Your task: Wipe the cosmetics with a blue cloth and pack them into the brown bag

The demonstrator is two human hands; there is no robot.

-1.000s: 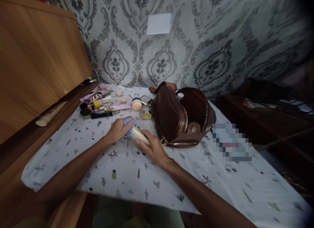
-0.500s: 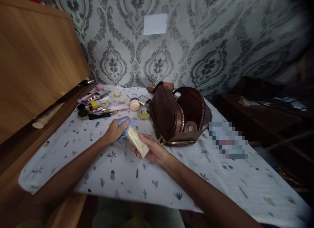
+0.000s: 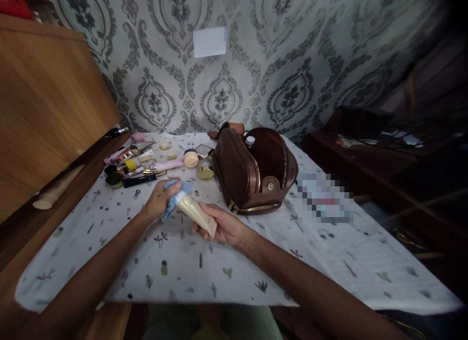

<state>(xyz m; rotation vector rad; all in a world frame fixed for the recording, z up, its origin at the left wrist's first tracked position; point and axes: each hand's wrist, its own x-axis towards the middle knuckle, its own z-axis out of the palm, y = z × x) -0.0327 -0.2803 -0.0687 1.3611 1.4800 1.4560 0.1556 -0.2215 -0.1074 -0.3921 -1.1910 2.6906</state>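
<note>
My right hand [image 3: 223,226] is closed round the lower end of a cream cosmetic tube [image 3: 193,211], held slantwise just above the table. My left hand [image 3: 159,201] is closed on a light blue cloth [image 3: 171,199] that is pressed against the tube's capped upper end. Both hands are in the middle of a white cloth with small prints [image 3: 219,262]. An open brown leather bag [image 3: 254,169] stands right of the hands, with a white-capped bottle [image 3: 249,141] inside it.
Several cosmetics lie at the back left: a pink tube [image 3: 168,165], a black tube [image 3: 139,179], a peach jar [image 3: 190,158], a gold-rimmed jar [image 3: 206,170]. A wooden panel [image 3: 44,110] rises on the left with a beige tube [image 3: 54,191] on its ledge. A dark low cabinet [image 3: 365,159] stands right.
The tube has been lifted and drawn toward me, tilting more level, with the blue cloth sliding up to its cap end. The view has shifted right.
</note>
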